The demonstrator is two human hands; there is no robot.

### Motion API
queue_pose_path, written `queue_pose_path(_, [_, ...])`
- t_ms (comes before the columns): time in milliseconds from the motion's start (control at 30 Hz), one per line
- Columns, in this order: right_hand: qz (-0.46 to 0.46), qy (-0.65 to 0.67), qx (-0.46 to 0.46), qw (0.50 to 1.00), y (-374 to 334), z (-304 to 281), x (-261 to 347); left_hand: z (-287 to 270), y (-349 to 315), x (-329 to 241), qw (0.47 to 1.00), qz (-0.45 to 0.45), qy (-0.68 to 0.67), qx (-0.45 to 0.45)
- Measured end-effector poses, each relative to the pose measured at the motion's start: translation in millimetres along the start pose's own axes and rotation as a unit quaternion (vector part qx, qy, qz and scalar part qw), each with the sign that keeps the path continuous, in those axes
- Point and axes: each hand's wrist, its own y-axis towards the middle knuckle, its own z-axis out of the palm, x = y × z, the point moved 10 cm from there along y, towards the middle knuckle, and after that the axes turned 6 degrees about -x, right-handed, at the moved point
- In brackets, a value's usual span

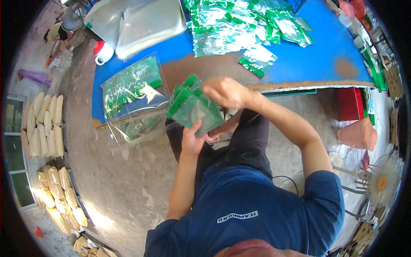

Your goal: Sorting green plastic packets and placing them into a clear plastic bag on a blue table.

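Observation:
My left hand (192,139) grips a fanned stack of clear plastic packets with green bands (198,112), its thumb lying on top. My right hand (227,92) is curled closed at the stack's upper right edge; slightly blurred, its fingertips hide whatever they may pinch. Left of the stack, a large clear plastic bag (166,96) with similar green packets (132,85) inside lies at the table edge. A single green-banded packet (258,60) rests on the table beyond my right hand.
Many green packets (231,25) are heaped on the blue table (325,51). Large clear plastic sheets (150,23) lie at the far left, beside a white jug with a red lid (102,52). Stacked tan sacks (45,124) line the left; a fan (381,184) stands at right.

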Motion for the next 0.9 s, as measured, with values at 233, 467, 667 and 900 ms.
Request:
queue_pose_path(233, [-0.086, -0.261, -0.128, 0.953, 24.9, -12.1, -38.1, -16.8, -3.4, -26.8, 0.997, 0.061, -0.039, -0.025])
queue_pose_path(467, [0.017, -0.122, -0.372, 0.920, 8.6, -105.1, -76.5, -13.0, -5.7, -15.2, 1.000, 0.011, -0.018, -0.015])
queue_pose_path(667, [-0.027, -0.289, -0.141, 0.946, -11.5, -16.7, -56.0, -20.7, -1.9, -11.7, 0.994, -0.001, -0.111, 0.023])
queue_pose_path(900, [0.162, -0.170, -0.197, 0.952, 40.8, -70.1, -84.5, -28.3, 8.2, -1.3, 0.997, -0.014, -0.078, -0.015])
